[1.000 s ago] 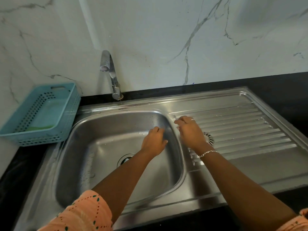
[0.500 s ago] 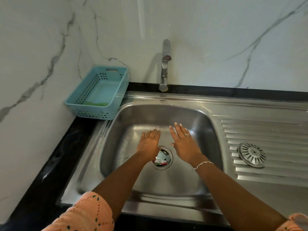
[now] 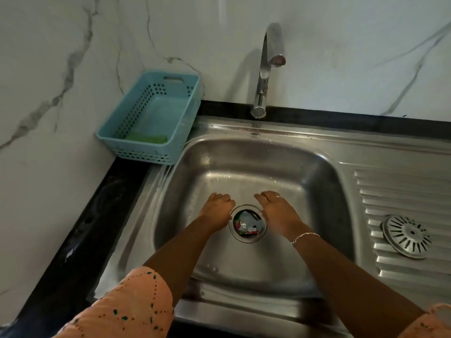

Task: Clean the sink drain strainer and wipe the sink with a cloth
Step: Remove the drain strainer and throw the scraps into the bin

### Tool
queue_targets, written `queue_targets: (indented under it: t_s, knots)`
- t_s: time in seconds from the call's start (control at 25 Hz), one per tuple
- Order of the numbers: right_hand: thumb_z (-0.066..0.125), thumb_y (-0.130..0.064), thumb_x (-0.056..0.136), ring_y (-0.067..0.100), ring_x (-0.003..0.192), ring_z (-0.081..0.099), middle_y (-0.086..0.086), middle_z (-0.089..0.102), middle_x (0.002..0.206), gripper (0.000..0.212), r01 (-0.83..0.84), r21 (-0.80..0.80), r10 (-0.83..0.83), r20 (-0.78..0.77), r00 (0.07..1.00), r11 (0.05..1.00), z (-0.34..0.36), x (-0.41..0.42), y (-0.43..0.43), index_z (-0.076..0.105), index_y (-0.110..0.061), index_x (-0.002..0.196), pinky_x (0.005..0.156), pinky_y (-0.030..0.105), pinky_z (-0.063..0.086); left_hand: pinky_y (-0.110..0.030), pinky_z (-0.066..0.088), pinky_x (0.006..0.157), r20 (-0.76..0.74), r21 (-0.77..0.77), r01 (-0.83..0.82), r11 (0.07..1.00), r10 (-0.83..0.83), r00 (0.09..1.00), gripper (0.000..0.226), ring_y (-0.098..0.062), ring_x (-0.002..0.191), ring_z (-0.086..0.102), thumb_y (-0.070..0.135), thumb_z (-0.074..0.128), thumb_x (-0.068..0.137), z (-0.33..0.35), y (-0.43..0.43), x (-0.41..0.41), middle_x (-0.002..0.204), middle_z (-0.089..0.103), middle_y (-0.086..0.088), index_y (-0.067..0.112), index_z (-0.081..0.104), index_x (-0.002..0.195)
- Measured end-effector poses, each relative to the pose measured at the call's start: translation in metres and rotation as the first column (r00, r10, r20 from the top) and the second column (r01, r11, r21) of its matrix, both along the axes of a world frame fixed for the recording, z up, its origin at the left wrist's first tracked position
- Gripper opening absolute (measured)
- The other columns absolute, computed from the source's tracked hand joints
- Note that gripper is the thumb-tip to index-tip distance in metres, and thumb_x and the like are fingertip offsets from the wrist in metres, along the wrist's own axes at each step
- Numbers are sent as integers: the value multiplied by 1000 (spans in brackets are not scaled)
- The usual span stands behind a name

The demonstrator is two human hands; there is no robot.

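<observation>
Both hands flank the open drain (image 3: 247,240) in the sink (image 3: 317,167).
Left hand (image 3: 216,211) and right hand (image 3: 278,213) are empty, fingers loosely bent; the strainer (image 3: 406,236) lies on the drainboard (image 3: 402,191). Pinch the scraps (image 3: 246,225) out gently, pushing none deeper.

Both arms reach forward and down, roughly side by side. The left hand (image 3: 216,211) lies palm-down just left of the drain opening (image 3: 247,241), and the right hand (image 3: 278,211) lies palm-down just right of it. The two hands are apart, one on either side. On each hand the fingers bend downward at the knuckles, tips beyond the drain's far edge, holding nothing. The right thumb (image 3: 261,212) points in toward the drain's rim. Both forearms are bare - peach sleeves begin at the elbows.
</observation>
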State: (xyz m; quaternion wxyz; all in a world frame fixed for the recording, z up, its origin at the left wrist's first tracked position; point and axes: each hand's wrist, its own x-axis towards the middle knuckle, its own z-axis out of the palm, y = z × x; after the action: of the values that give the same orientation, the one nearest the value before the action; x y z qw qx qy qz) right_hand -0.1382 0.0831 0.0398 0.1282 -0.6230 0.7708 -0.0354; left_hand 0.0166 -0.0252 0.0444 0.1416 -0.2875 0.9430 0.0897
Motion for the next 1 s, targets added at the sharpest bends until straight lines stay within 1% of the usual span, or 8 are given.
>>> queue_targets:
  t_s: [0.2, 0.28, 0.48, 0.64, 0.8, 0.88, 0.96, 1.0]
  knots:
    - [49, -11, 91, 27, 125, 43, 11, 48, 135, 41, 19, 107, -24, 45, 999, 994, -28, -11, 2, 48, -13, 131, 101, 31, 40, -33, 29, 103, 3, 3, 111, 994, -111, 994, 31, -28, 114, 49, 15, 50, 89, -28, -7, -15, 122, 58, -11, 10, 56, 119]
    - [47, -10, 90, 29, 122, 45, 12, 50, 130, 36, 26, 135, -35, 62, 997, 991, -37, -15, 3, 55, -12, 125, 96, 33, 43, -33, 30, 100, 24, 3, 176, 984, -176, 984, 30, -29, 111, 50, 18, 50, 89, -37, -8, -23, 119, 59, -12, 10, 57, 117]
    - [51, -12, 87, 29, 109, 50, 11, 53, 111, 24, 56, 151, -68, 77, 995, 987, -53, -16, 4, 63, -10, 108, 85, 33, 48, -37, 30, 102, 93, -21, 298, 954, -295, 951, 42, -30, 115, 46, 19, 56, 86, -53, -8, -38, 124, 54, -13, 10, 50, 127]
    - [54, -16, 89, 31, 125, 41, 12, 44, 132, 32, 76, 164, -93, 100, 991, 983, -62, -14, 2, 59, -12, 120, 98, 35, 44, -39, 29, 104, 125, -40, 350, 936, -343, 931, 47, -31, 119, 43, 16, 57, 84, -61, -9, -47, 128, 50, -15, 12, 47, 130]
    - [49, -18, 92, 30, 138, 28, 12, 29, 149, 39, 132, 204, -173, 195, 965, 970, -68, -12, -2, 51, -13, 130, 111, 36, 33, -40, 30, 102, 153, -45, 372, 927, -362, 920, 45, -33, 119, 42, 18, 58, 84, -68, -12, -55, 129, 47, -18, 11, 49, 127]
    - [49, -23, 93, 25, 144, 17, 9, 19, 156, 48, 162, 160, -197, 237, 951, 974, -71, -11, -3, 40, -13, 139, 117, 33, 23, -39, 31, 101, 165, -57, 385, 921, -372, 913, 41, -32, 118, 43, 18, 57, 85, -72, -13, -58, 127, 48, -17, 11, 50, 125]
    - [49, -27, 94, 18, 147, 9, 4, 11, 159, 59, 216, 153, -252, 283, 925, 964, -72, -10, -4, 25, -15, 146, 118, 30, 17, -38, 31, 101, 166, -54, 379, 924, -366, 916, 39, -31, 118, 43, 19, 57, 85, -76, -12, -60, 127, 48, -15, 10, 51, 123]
    - [48, -28, 94, 16, 147, 6, 2, 7, 160, 59, 217, 130, -247, 292, 924, 967, -73, -10, -3, 24, -16, 147, 118, 30, 16, -38, 32, 100, 163, -50, 366, 929, -354, 921, 38, -30, 117, 43, 19, 56, 85, -77, -11, -61, 127, 48, -15, 9, 52, 122]
